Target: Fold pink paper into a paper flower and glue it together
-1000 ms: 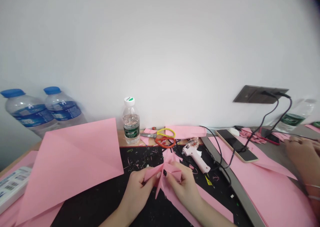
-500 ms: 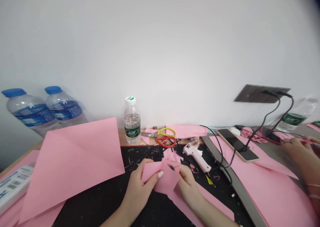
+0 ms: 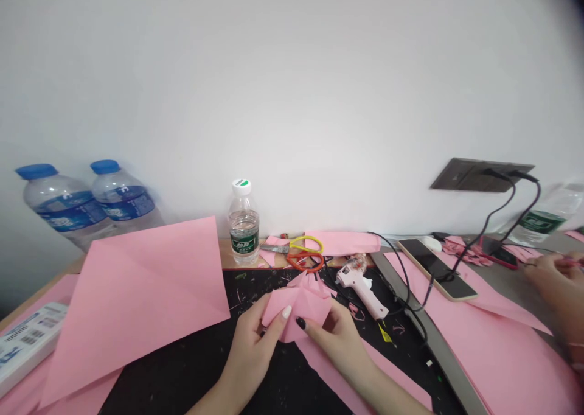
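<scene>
Between my hands is a small folded piece of pink paper, creased toward its middle. My left hand pinches its left side, the thumb with a white nail lying on top. On the other side my right hand grips it, its black-nailed thumb pressed on the near face; the fingers behind the paper are hidden. Just beyond it lie cut pink paper pieces. A strip of pink paper lies under my right forearm on the black mat.
A white glue gun and scissors lie behind my hands. A water bottle stands by the wall. Large pink sheets are at left, a phone and black cables at right. Another person's hand works at far right.
The folded paper has turned in my hands and its creases look different. My right thumb has come round onto its near face. The view has shifted slightly.
</scene>
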Demonstrator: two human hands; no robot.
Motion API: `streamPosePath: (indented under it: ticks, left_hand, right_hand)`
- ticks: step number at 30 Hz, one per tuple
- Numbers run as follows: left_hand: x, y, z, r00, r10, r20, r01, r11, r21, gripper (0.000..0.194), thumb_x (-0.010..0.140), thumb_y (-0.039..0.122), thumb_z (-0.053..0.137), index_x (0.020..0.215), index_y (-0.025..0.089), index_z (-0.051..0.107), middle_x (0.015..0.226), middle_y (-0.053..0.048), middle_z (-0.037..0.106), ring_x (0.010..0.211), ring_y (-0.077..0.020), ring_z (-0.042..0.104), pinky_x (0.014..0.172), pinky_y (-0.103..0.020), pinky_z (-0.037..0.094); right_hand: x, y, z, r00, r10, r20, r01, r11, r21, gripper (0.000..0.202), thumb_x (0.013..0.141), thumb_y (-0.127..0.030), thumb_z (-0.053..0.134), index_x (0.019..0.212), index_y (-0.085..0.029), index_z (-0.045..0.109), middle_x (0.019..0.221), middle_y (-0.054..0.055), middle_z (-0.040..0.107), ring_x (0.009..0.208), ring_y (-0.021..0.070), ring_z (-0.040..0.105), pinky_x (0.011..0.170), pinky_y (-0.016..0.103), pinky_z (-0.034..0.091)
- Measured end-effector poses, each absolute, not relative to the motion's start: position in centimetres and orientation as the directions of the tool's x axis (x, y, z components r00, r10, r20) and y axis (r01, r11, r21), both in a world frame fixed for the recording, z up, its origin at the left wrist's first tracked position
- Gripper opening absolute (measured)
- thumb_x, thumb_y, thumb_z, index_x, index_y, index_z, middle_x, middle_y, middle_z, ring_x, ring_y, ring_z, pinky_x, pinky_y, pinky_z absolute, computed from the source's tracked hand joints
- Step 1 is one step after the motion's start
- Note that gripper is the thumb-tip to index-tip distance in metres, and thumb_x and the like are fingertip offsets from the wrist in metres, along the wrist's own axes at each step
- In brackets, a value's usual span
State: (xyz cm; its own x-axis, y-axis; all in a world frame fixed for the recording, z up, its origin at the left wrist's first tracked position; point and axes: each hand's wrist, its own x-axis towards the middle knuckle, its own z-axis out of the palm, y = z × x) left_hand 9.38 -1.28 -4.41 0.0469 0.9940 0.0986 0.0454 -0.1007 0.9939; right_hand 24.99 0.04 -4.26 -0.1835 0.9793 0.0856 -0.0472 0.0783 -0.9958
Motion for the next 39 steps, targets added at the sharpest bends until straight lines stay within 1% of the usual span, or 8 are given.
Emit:
streamPosePath:
  ticks: [4, 10, 18, 20, 23, 28, 34, 39]
  left_hand:
    - [9.4, -1.5, -4.0, 0.141, 0.981, 0.129, -0.012, -0.129, 0.992, 0.037, 0.086, 0.026, 0.051, 0.123, 0.023, 0.051, 0.130, -0.007, 0.052, 0.120, -0.0248, 0.045, 0.102, -0.036, 0.035]
    - [9.1, -1.2, -4.2, 0.191, 0.976, 0.101, -0.121, -0.079, 0.990, 0.047, 0.086, 0.027, 0.052, 0.131, 0.026, 0.043, 0.144, -0.003, 0.035, 0.131, -0.0239, 0.030, 0.108, -0.037, 0.026]
    - [8.9, -0.2, -5.1, 0.331, 0.944, -0.014, -0.338, 0.132, 0.932, 0.038, 0.084, 0.027, 0.054, 0.121, 0.018, 0.054, 0.123, -0.010, 0.057, 0.114, -0.0306, 0.050, 0.093, -0.043, 0.042]
    - [8.8, -0.2, -4.9, 0.324, 0.945, 0.047, -0.286, 0.050, 0.957, 0.033, 0.083, 0.024, 0.054, 0.116, 0.018, 0.057, 0.123, -0.010, 0.054, 0.112, -0.0287, 0.050, 0.093, -0.041, 0.042]
    - [8.7, -0.4, -4.3, 0.255, 0.947, 0.196, -0.043, -0.191, 0.981, 0.023, 0.080, 0.020, 0.056, 0.102, 0.019, 0.062, 0.119, -0.009, 0.048, 0.109, -0.0254, 0.049, 0.092, -0.038, 0.042]
    - [8.7, -1.1, -4.0, 0.223, 0.896, 0.383, 0.329, -0.439, 0.836, 0.025, 0.073, 0.010, 0.060, 0.096, 0.020, 0.060, 0.106, -0.006, 0.045, 0.099, -0.0213, 0.050, 0.088, -0.033, 0.044]
    - [8.6, -1.6, -5.2, 0.248, 0.755, 0.607, 0.440, -0.646, 0.624, 0.037, 0.078, 0.003, 0.053, 0.110, 0.022, 0.054, 0.114, -0.007, 0.044, 0.103, -0.0189, 0.049, 0.091, -0.029, 0.041]
    - [8.5, -1.7, -5.4, 0.281, 0.758, 0.589, 0.451, -0.645, 0.616, 0.042, 0.076, 0.002, 0.053, 0.113, 0.023, 0.051, 0.118, -0.007, 0.042, 0.109, -0.0200, 0.046, 0.095, -0.030, 0.039]
  right_hand:
    - [25.3, 0.6, -4.7, -0.148, 0.988, 0.039, -0.101, 0.025, -0.995, 0.030, 0.067, -0.027, 0.072, 0.094, -0.017, 0.066, 0.088, 0.007, 0.069, 0.079, 0.0226, 0.063, 0.072, 0.033, 0.050]
    - [25.1, 0.7, -4.6, -0.139, 0.987, -0.077, -0.289, -0.114, -0.950, 0.037, 0.063, -0.032, 0.075, 0.096, -0.018, 0.065, 0.087, 0.007, 0.069, 0.075, 0.0221, 0.064, 0.069, 0.033, 0.051]
    - [25.0, 0.9, -4.5, -0.301, 0.946, -0.125, -0.367, -0.236, -0.900, 0.042, 0.060, -0.031, 0.077, 0.097, -0.017, 0.064, 0.085, 0.007, 0.069, 0.076, 0.0233, 0.064, 0.072, 0.036, 0.049]
    - [25.1, 1.0, -4.6, -0.293, 0.948, -0.126, -0.355, -0.231, -0.906, 0.038, 0.061, -0.028, 0.077, 0.096, -0.017, 0.065, 0.084, 0.006, 0.069, 0.074, 0.0213, 0.063, 0.070, 0.033, 0.049]
    - [25.3, 1.2, -4.7, -0.266, 0.957, -0.114, -0.339, -0.203, -0.919, 0.034, 0.063, -0.027, 0.076, 0.093, -0.017, 0.065, 0.084, 0.005, 0.069, 0.074, 0.0199, 0.062, 0.067, 0.030, 0.047]
    - [25.7, 1.8, -5.2, -0.278, 0.960, -0.035, -0.344, -0.133, -0.929, 0.026, 0.065, -0.027, 0.076, 0.088, -0.018, 0.067, 0.082, 0.004, 0.067, 0.074, 0.0191, 0.061, 0.071, 0.032, 0.046]
    - [26.3, 2.2, -5.9, -0.297, 0.954, 0.031, -0.306, -0.065, -0.950, 0.015, 0.067, -0.019, 0.074, 0.080, -0.017, 0.067, 0.077, 0.002, 0.062, 0.071, 0.0147, 0.057, 0.067, 0.026, 0.043]
    - [26.4, 2.2, -6.0, -0.306, 0.951, 0.040, -0.262, -0.044, -0.964, 0.014, 0.070, -0.018, 0.072, 0.082, -0.018, 0.067, 0.080, 0.003, 0.063, 0.075, 0.0154, 0.057, 0.069, 0.027, 0.043]
